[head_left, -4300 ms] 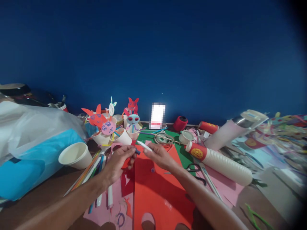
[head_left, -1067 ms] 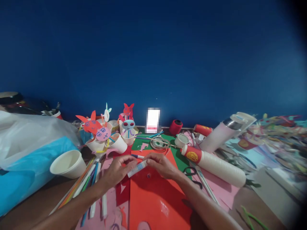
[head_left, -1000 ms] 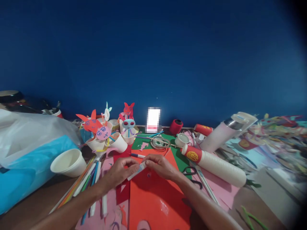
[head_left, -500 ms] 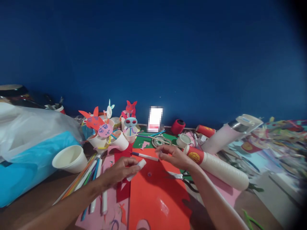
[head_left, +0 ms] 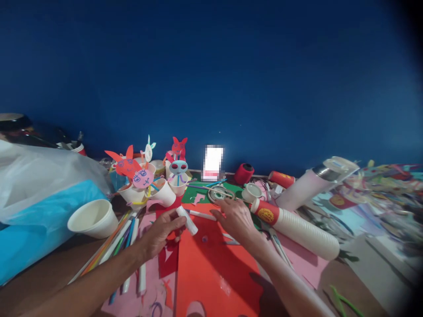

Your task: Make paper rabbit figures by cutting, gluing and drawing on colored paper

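My left hand (head_left: 167,230) grips a short white tube (head_left: 187,221), which tilts over the red-orange paper (head_left: 211,268). My right hand (head_left: 234,216) is palm down with fingers stretched out and apart. Its fingertips are at the right end of a white pen with a dark tip (head_left: 201,214); I cannot tell whether they touch it. Partly under the right wrist lies a pair of scissors (head_left: 231,239). Between the hands, a small pale purple round bit (head_left: 205,239) lies on the paper.
Paper cups with paper animal faces (head_left: 143,178) stand back left, near an empty-looking white cup (head_left: 94,219). Coloured sticks and markers (head_left: 124,246) lie left. A stack of paper cups (head_left: 300,229) lies right, before a bottle (head_left: 312,182). A phone-like bright screen (head_left: 213,162) stands behind.
The white tube has turned in my left hand and now points down to the right. My right hand has lowered toward the pen, with its fingers reaching forward.
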The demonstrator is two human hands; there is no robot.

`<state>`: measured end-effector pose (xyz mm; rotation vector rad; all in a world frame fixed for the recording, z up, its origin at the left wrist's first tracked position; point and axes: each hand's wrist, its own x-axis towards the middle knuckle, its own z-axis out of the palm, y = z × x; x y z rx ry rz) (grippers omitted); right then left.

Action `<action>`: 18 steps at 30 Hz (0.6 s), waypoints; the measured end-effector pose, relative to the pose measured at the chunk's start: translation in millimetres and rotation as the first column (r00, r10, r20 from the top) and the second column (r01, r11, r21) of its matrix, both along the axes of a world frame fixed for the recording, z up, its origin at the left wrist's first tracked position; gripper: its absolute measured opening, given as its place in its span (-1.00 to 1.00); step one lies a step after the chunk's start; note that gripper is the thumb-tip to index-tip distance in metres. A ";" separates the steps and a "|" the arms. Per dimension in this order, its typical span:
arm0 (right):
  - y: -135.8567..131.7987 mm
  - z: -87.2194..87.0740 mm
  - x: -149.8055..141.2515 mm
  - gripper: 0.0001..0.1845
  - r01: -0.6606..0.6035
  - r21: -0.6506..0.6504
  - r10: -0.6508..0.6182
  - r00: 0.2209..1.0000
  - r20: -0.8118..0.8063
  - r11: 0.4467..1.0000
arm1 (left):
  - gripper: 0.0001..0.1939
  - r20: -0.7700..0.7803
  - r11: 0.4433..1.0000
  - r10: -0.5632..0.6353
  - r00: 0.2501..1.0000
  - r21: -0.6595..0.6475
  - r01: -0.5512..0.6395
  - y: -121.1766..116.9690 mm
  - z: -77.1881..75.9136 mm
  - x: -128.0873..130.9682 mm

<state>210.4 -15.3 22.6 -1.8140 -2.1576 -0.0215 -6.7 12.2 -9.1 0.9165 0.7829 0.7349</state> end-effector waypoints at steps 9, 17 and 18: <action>-21.0 -14.5 -45.8 -0.79 -0.160 -0.161 0.076 0.899 -0.430 0.974 | -0.80 -0.040 0.999 0.043 0.998 -0.002 -0.043 -4.0 1.6 3.9; -14.2 -30.4 -42.5 -0.53 -0.562 -0.317 -0.022 0.469 -0.883 0.764 | -0.79 -0.031 0.998 0.060 0.998 0.037 -0.059 -1.1 3.3 0.8; -14.1 -30.2 -42.8 -0.52 -0.581 -0.322 -0.042 0.442 -0.896 0.748 | -0.78 -0.027 0.997 0.061 0.998 0.040 -0.060 -1.0 3.7 0.7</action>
